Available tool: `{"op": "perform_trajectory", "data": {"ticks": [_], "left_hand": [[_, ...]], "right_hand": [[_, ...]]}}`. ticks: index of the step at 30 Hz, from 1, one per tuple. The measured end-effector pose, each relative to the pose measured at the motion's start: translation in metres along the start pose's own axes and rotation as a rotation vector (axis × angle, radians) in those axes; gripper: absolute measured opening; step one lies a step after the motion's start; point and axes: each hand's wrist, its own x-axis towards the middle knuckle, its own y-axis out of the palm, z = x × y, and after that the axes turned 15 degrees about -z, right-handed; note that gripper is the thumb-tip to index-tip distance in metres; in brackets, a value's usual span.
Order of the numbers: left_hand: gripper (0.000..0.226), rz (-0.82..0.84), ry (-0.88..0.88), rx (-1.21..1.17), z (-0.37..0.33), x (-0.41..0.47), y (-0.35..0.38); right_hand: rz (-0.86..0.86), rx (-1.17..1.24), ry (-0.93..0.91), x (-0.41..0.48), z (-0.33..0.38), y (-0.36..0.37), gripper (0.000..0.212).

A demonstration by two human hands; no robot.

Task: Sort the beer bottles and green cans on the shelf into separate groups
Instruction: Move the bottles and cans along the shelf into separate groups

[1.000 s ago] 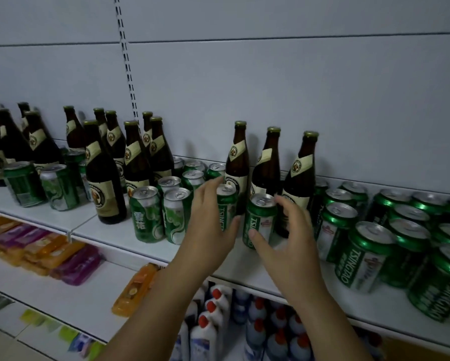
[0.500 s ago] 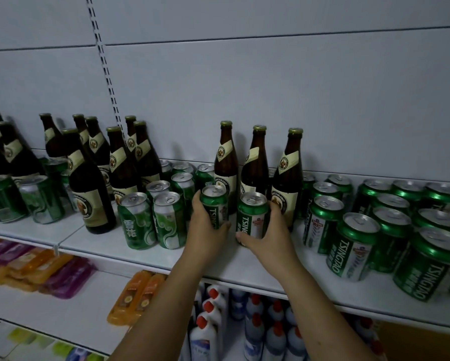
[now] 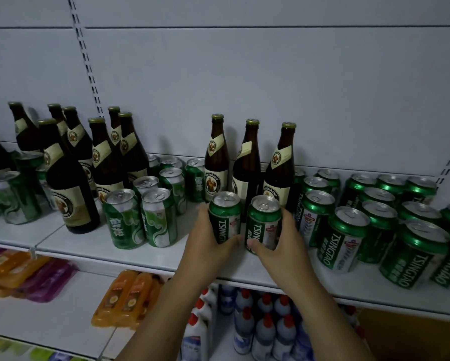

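Observation:
On the white shelf (image 3: 145, 256), my left hand (image 3: 208, 243) grips a green Tsingtao can (image 3: 225, 217) and my right hand (image 3: 283, 243) grips a second one (image 3: 264, 224) beside it. Both cans stand upright in front of three brown beer bottles (image 3: 246, 173). Several more brown bottles (image 3: 101, 162) stand at the left with green cans (image 3: 140, 217) mixed among them. A large group of green Tsingtao cans (image 3: 374, 217) fills the right end of the shelf.
The white back panel (image 3: 270, 87) rises close behind the bottles. On the lower shelf lie orange packs (image 3: 127, 298), purple and orange packs (image 3: 23, 272) and several white bottles with red caps (image 3: 257, 327).
Both hands reached forward and closed around the two front cans. The view has shifted a little, so the cans sit closer to the three bottles.

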Motion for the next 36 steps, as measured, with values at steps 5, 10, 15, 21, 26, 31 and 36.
{"op": "perform_trajectory", "data": {"ticks": [5,10,15,21,26,31,36], "left_hand": [[0.074,0.085,0.03,-0.041,-0.01,-0.017,0.01],[0.076,0.134,0.044,-0.092,-0.02,-0.03,0.014],[0.075,0.216,0.075,-0.106,-0.026,-0.035,0.01],[0.077,0.331,0.093,-0.144,-0.04,-0.041,0.016],[0.078,0.387,0.075,-0.141,-0.048,-0.044,0.029],[0.088,0.373,0.074,-0.099,-0.048,-0.047,0.036],[0.088,0.319,0.123,-0.04,-0.056,-0.056,0.041]], "right_hand": [[-0.076,-0.077,-0.018,-0.014,-0.003,-0.022,0.095],[-0.18,-0.249,-0.109,-0.026,0.005,-0.032,0.103],[-0.289,-0.438,-0.352,-0.032,0.006,-0.038,0.097],[-0.248,-0.498,-0.435,-0.022,0.002,-0.056,0.097],[-0.209,-0.456,-0.424,-0.013,0.003,-0.073,0.091],[-0.182,-0.475,-0.436,-0.004,0.005,-0.08,0.086],[-0.176,-0.488,-0.436,-0.001,0.006,-0.083,0.079]]}}
